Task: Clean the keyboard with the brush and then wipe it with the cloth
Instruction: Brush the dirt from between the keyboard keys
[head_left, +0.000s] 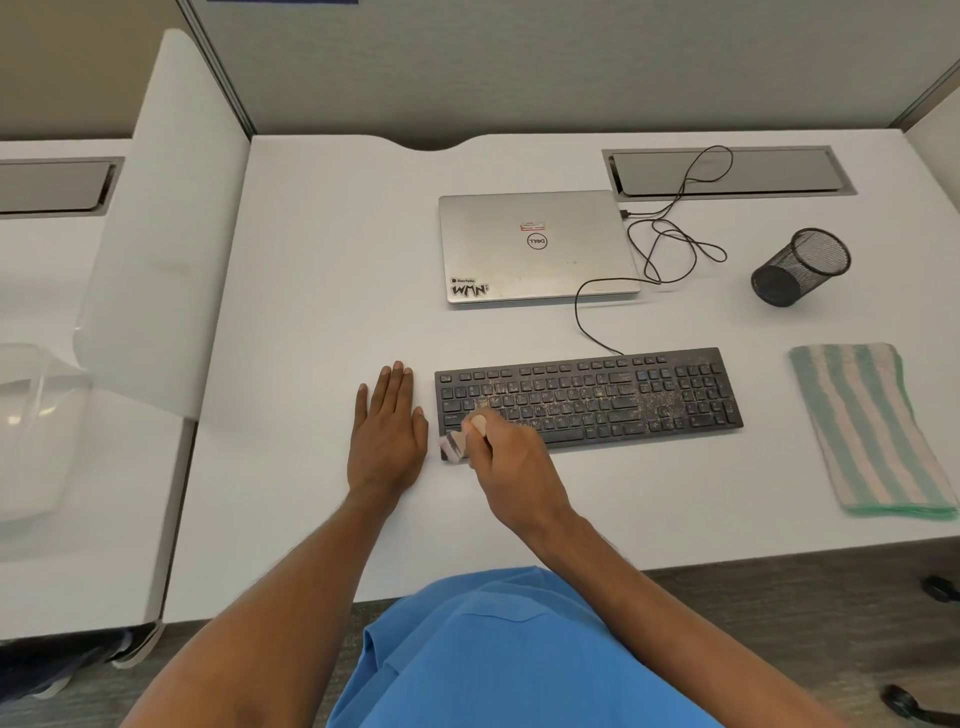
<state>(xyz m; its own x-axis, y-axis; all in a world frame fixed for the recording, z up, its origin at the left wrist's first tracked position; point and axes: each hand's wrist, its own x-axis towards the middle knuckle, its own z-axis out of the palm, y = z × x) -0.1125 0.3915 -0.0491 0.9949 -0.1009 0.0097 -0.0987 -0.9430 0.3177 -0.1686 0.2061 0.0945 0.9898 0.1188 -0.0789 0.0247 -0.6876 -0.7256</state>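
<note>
Your right hand (511, 457) is curled round the brush (453, 446), whose tip sits at the near left corner of the keyboard (589, 397). The brush is blurred, so you cannot tell bristles from handle with any certainty. That corner looks like the start of a row-by-row sweep.

Your left hand (387, 426) lies flat on the table (322, 260) with its fingers straight, holding nothing. It is just beside the keyboard's left edge, and whether the thumb touches the edge is unclear. It seems placed there to brace you, and perhaps to stop the board sliding under the strokes.

Tan crumbs speckle the middle and right-hand keys, so most of the brushing looks undone.

The cloth (872, 431), striped and folded, lies well to the right of the keyboard, out of the crumbs' way until the wiping step.

The closed laptop (537, 247) sits behind the keyboard, and the cable (587, 312) loops from the keyboard's rear edge to the laptop's right side. A mesh cup (800, 267) lies tipped on its side at the far right.

Count: one keyboard, one brush, one cloth, one laptop, one cup and one cable, with two hands at work.
</note>
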